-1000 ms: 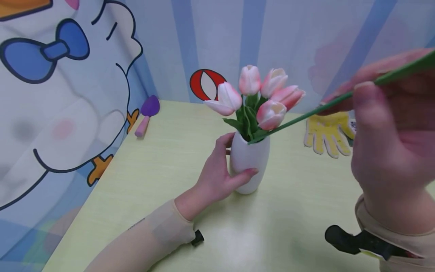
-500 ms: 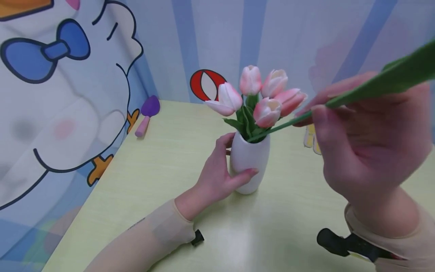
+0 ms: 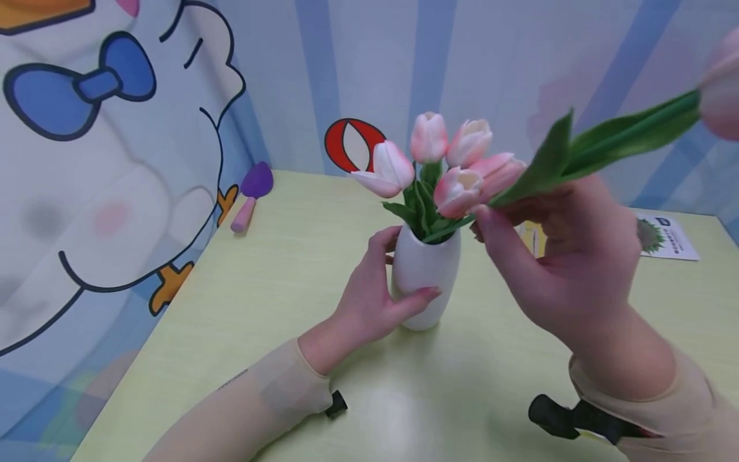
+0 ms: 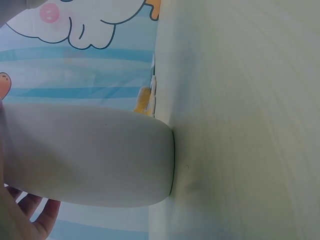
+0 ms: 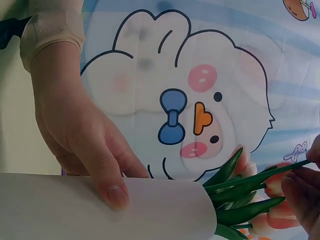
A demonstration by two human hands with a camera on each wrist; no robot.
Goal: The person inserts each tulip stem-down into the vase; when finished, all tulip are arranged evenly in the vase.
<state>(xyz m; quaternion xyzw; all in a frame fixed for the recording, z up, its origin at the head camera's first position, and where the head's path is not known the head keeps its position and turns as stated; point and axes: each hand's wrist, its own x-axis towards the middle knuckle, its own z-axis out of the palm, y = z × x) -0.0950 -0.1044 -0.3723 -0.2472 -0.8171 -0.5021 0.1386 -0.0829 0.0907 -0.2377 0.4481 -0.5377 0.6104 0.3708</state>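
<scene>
A white vase [image 3: 426,276] stands upright on the table with several pink-and-white tulips [image 3: 430,138] in it. My left hand [image 3: 369,295] grips the vase from its left side, thumb across the front; the left wrist view shows the vase's base [image 4: 160,160] on the tabletop. Between thumb and fingers, my right hand [image 3: 571,256] pinches another tulip by its green stem, just below the leaves [image 3: 623,138]. This tulip slants, its pink bloom [image 3: 724,90] cut off at the right edge. In the right wrist view the stem [image 5: 270,172] reaches the vase's mouth.
A small purple shovel [image 3: 251,192] with a pink handle lies at the table's back left. Behind my right hand is a partly hidden yellow glove [image 3: 532,237]. A printed card [image 3: 670,237] lies at the back right. Cartoon-printed cloth [image 3: 369,58] borders the table.
My right hand has moved left and down toward the vase with the tulip, whose leaves and bloom have come into view. The left hand keeps its grip on the vase.
</scene>
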